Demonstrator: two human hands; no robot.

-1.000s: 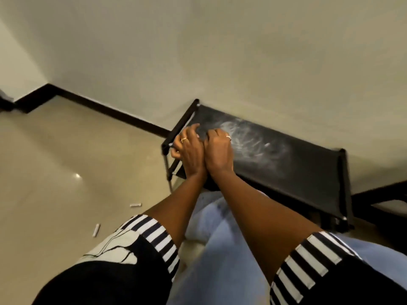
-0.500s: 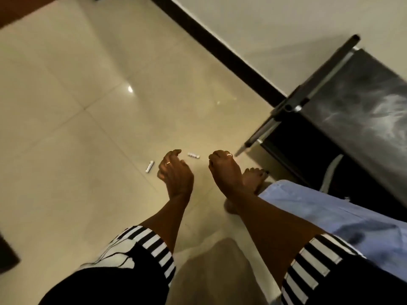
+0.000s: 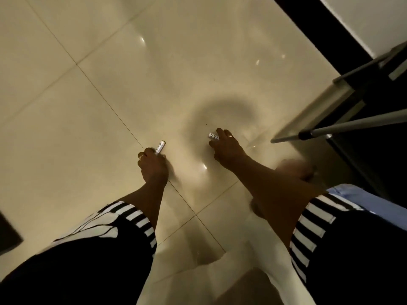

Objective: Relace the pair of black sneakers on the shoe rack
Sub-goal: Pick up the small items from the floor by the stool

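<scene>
No black sneakers are in view. Both my hands are down at the cream tiled floor (image 3: 110,73). My left hand (image 3: 152,166) is curled round a small white cylinder (image 3: 160,146) whose end sticks out past the fingers. My right hand (image 3: 226,147) reaches over a second small white cylinder (image 3: 213,136) and pinches it between fingertips and thumb. The corner of the black shoe rack (image 3: 350,86) with its metal frame shows at the right edge, apart from both hands.
A grey metal bar (image 3: 352,125) of the rack juts out low at the right. A blurred bare foot (image 3: 295,170) is beside the rack. A black baseboard (image 3: 308,25) runs along the wall. A dark object (image 3: 8,232) lies at the left edge.
My view and hands swung from the rack's top shelf down to the floor. The hands lowered onto the two white cylinders and took hold of them.
</scene>
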